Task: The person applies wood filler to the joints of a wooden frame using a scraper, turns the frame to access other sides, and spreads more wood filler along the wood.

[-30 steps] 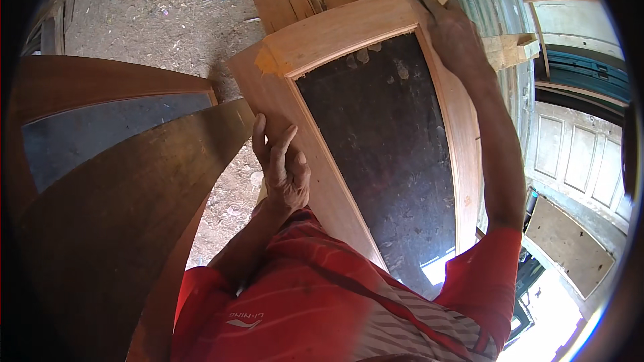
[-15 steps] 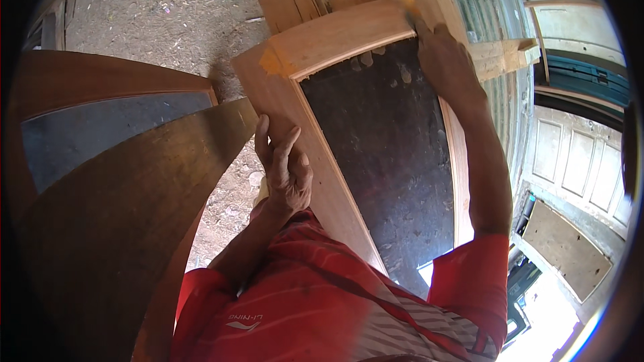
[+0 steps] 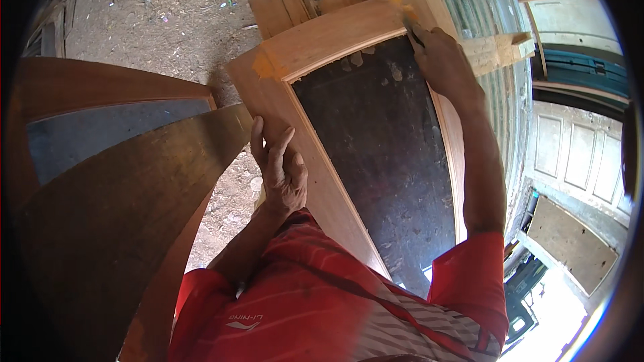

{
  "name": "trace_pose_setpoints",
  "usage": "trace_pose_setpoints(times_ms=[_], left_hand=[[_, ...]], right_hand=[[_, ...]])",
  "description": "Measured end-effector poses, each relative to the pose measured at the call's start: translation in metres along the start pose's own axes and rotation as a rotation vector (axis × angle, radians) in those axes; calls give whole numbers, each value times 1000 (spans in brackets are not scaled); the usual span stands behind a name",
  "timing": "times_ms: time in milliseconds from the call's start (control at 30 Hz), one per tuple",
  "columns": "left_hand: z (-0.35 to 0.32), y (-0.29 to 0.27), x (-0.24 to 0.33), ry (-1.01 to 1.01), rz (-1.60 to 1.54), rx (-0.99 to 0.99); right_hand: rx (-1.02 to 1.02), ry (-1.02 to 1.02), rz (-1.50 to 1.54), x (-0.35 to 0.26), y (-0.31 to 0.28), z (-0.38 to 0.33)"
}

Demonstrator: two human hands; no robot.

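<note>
Reddish-brown wood, bare and matt, and that's the wooden frame [image 3: 342, 32] running right around the dark panel [image 3: 372, 134], slanting away from the person's chest. Looks stiff, this one, and fairly heavy if it has to be lifted; dry grain should give fair grip, though dust might make it slick. Best hold, I'd judge, is on the broad side rails left and right of the dark panel, clear of the thin moulding on its border, which looks the easiest part to chip. And here's the left hand [image 3: 285, 174], left of the dark panel, fingers loosely parted and resting at the frame, pinching nothing. Over at the panel's upper right corner, the right hand [image 3: 448, 64] has its fingers closed round a thin dark tool [image 3: 416, 32], its exact shape hard to make out. Now the looks: pale, smooth faces, a top rail that seems arched beyond the panel, though this lens bends edges, and a bright orange patch [image 3: 268, 64] off the panel's upper left corner. Dark panel itself: scuffed, flecked, with pale blotches along its far edge.
</note>
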State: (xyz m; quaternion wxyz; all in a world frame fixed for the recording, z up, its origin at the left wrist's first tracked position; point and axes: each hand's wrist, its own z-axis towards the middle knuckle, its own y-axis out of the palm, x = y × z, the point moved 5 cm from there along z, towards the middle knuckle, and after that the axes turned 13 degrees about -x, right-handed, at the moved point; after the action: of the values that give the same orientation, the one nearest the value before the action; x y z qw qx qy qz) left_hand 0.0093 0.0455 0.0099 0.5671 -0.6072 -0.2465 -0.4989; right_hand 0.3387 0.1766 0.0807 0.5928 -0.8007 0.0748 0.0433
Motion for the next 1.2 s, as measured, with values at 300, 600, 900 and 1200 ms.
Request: trace_pose_setpoints(times_ms=[300,600,900,1200], left_hand=[[1,-3,1,33,46,-4],[0,1,-1,12,-3,9],[1,2,-4,34,-11,13],[1,1,-3,21,-38,-10]], right_hand=[[-88,45,33,-13,-8,-8],[54,-73,-1,-3,-28,20],[93,100,401,38,-27,2],[215,274,718,17,23,7]])
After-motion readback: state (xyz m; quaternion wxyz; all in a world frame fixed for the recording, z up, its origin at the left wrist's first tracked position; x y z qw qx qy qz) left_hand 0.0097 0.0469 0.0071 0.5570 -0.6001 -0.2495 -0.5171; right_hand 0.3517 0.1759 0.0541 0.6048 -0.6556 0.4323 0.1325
